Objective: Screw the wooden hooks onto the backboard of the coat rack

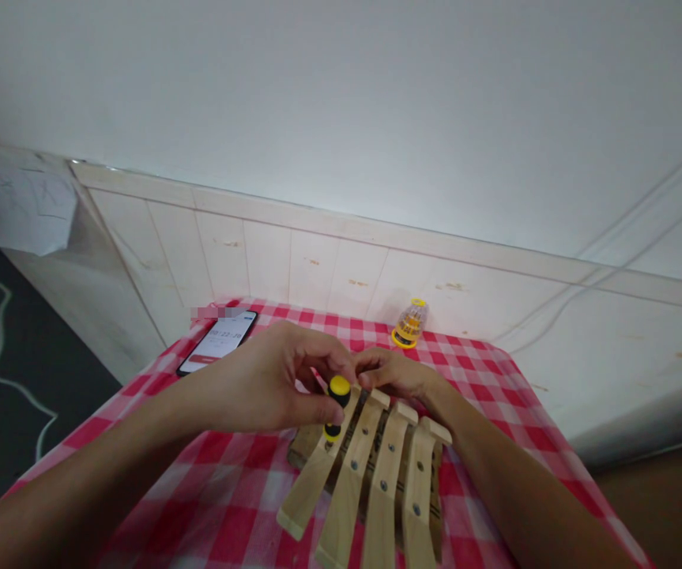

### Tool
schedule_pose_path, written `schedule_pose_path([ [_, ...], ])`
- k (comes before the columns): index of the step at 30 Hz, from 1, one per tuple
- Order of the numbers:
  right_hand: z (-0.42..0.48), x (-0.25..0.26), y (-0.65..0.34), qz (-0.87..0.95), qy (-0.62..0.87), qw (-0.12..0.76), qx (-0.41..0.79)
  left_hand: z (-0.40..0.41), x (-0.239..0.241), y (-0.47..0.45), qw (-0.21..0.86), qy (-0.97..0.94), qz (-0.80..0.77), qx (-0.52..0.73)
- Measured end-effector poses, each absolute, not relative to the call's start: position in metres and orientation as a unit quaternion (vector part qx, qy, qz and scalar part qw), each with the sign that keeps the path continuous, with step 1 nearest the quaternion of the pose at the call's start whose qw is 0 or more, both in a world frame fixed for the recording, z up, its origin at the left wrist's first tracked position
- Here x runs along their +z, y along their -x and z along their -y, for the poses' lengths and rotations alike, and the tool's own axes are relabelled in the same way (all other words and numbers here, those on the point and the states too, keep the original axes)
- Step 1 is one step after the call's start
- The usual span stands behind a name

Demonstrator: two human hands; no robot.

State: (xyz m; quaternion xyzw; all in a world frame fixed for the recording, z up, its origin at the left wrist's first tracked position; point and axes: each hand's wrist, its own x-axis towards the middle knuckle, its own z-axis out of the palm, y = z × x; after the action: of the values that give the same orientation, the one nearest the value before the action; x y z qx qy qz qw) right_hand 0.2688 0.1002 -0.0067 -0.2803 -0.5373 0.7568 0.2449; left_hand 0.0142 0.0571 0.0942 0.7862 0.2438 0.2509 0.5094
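Observation:
My left hand [310,387] is closed round a stubby yellow-and-black screwdriver [339,389]. The screwdriver stands upright, its lower end at a screw in the leftmost wooden strip [310,486]. That strip is one of several pale, bent wooden strips [383,482] fixed with screws to a darker wooden board [300,446] underneath. My right hand [391,371] lies behind the strips' far ends, fingers curled against the far end of the leftmost strip. Part of its grip is hidden by the strips and my left hand.
A phone [219,341] showing a timer lies at the table's back left. A clear-and-yellow cone-shaped case [410,325] stands near the back edge. Red-and-white checked cloth [239,474] covers the table, close to the panelled wall [317,261]. A white cable [0,340] hangs at left.

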Motion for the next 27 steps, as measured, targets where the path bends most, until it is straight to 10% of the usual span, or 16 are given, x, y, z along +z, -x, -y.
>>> schedule_pose_path([
  [27, -0.100, -0.003, -0.268, 0.575, 0.322, 0.255, 0.708, -0.061, 0.085, -0.019, 0.467, -0.815, -0.178, 0.295],
])
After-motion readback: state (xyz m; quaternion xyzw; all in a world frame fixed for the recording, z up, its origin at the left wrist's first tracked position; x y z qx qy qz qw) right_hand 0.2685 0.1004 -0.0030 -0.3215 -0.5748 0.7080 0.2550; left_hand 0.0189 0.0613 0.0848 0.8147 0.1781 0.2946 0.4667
